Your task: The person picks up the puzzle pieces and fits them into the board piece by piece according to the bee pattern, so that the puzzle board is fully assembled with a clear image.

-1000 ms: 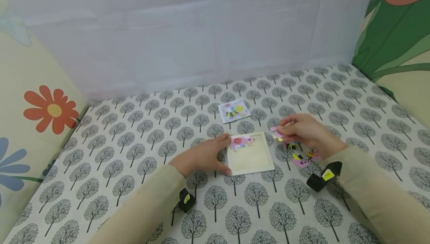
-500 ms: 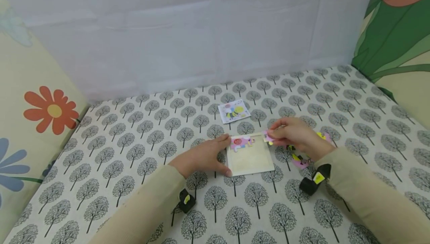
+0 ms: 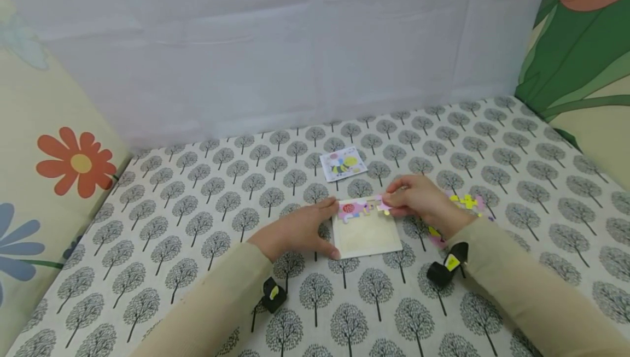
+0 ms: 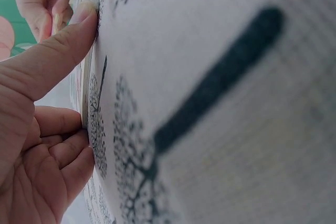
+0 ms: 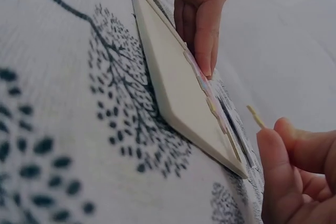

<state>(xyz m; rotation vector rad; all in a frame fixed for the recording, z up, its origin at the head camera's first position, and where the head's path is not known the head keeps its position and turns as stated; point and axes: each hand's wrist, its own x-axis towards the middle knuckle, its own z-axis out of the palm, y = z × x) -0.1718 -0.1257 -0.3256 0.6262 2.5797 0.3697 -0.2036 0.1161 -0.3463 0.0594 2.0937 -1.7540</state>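
In the head view a square, pale puzzle tray lies on the cloth. Joined pink puzzle pieces fill part of its far edge, at the left. My left hand rests at the tray's left side, thumb at the near corner, fingers at the far one. Between thumb and fingertips my right hand pinches a pink and yellow puzzle piece over the far right corner. The right wrist view shows that piece tilted and raised above the tray; fingers hide much of it in the head view.
A card with a bee picture lies beyond the tray. Loose pink and yellow puzzle pieces lie to the right, partly behind my right hand and wrist. A white cloth wall stands at the back.
My right hand has moved left with the pinched puzzle piece, from above the loose pieces to the tray's far right corner. The left hand and tray have stayed in place.
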